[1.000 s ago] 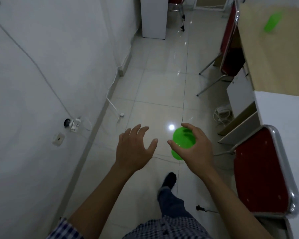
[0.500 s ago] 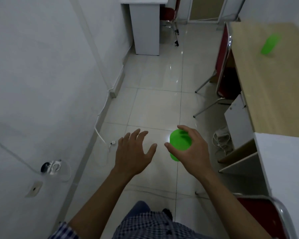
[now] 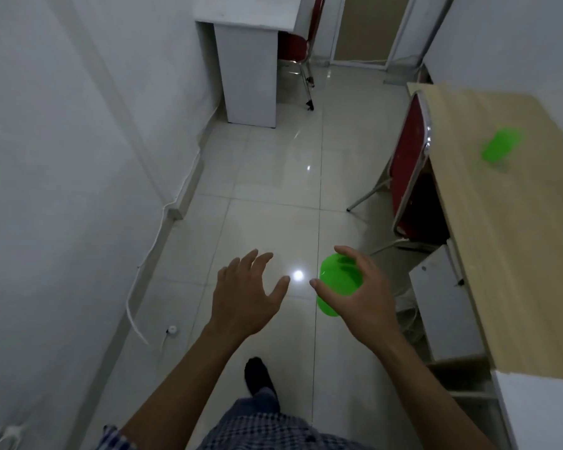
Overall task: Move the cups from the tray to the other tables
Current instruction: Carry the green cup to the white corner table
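head view, around us: a red chair (image 3: 409,164) with a chrome frame is tucked against the wooden table (image 3: 507,228) on our right, its legs reaching onto the walkway. under that table sits a white drawer unit (image 3: 444,300) with a coil of white cable beside it on the floor.
head view, ahead: a white desk (image 3: 246,60) stands at the far end by the left wall, a second red chair (image 3: 294,47) behind it, and a doorway beyond.
head view, left side: a white cable (image 3: 150,254) runs down the wall (image 3: 62,157) and along the skirting to a small plug end on the tiles.
head view, floor: glossy pale tiles (image 3: 273,190), a bright lamp glare right between our hands, and our dark-socked foot (image 3: 257,375) stepping forward.
head view, the cup we carry: a bright green plastic cup (image 3: 338,284), tipped so its mouth faces away from us, out in front over the tiles.
head view, right hand (image 3: 361,297): fingers curled over the cup's rim, thumb on the near side, gripping it.
head view, left hand (image 3: 247,293): fingers spread wide, palm down, carrying nothing, just beside the cup but apart from it.
head view, on the table: a second green cup (image 3: 499,147), blurred, rests on the wood near the far right edge.
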{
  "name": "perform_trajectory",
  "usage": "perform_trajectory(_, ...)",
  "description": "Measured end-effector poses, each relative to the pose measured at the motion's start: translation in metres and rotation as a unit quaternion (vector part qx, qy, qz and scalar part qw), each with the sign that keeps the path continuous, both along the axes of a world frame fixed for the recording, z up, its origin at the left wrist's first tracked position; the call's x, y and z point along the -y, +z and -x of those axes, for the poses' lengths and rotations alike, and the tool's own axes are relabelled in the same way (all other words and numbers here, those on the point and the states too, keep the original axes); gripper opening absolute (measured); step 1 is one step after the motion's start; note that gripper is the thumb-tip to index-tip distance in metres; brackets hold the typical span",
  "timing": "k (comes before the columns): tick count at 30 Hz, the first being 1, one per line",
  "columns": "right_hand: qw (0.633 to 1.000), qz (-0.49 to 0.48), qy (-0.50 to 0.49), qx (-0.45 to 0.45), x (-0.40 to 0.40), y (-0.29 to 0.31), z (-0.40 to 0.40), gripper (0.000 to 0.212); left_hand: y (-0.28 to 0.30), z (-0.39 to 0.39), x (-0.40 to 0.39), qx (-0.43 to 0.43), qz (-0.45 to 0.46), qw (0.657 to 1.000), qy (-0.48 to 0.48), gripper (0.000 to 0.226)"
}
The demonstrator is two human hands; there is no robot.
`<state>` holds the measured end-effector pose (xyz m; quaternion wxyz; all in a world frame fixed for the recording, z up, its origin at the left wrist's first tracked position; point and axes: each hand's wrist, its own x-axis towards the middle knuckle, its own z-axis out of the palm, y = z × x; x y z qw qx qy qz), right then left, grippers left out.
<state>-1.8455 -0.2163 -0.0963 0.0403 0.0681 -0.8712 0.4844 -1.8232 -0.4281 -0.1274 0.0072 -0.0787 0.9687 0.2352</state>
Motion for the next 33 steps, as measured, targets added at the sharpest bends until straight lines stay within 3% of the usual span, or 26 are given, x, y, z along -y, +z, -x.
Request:
perform_trajectory(12, 0.999, 0.032, -0.029, -0.005, 0.027, 0.004, 0.221, 0.067, 0.022, 0.228, 0.027, -0.010, 0.018, 0.999, -0.032, 0.077)
perform_trajectory(33, 0.999, 0.023, 0.010, -0.023, -0.026, 0.013, 0.613, 0.069, 0.038, 0.615, -0.036, -0.010, 0.025, 0.999, -0.017, 0.071)
